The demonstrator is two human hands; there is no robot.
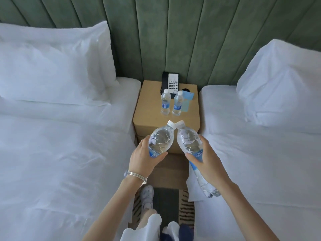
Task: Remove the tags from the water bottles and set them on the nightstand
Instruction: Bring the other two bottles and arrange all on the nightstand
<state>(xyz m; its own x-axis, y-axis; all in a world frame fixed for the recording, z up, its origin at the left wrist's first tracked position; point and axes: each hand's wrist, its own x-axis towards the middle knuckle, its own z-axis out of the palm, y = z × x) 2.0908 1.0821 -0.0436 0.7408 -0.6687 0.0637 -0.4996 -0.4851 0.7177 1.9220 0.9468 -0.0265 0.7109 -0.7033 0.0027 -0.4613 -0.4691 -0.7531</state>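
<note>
Gripping a bottle apiece at the label, left hand and right hand steady full, slick, thin plastic that likely dents.

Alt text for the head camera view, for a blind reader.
The left hand holds one water bottle, the right hand a second bottle, caps touching, before a nightstand between two beds. Two more bottles stand on it by a phone.

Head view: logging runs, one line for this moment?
left hand: holds left bottle | right hand: holds right bottle | nightstand: two bottles upright
</note>
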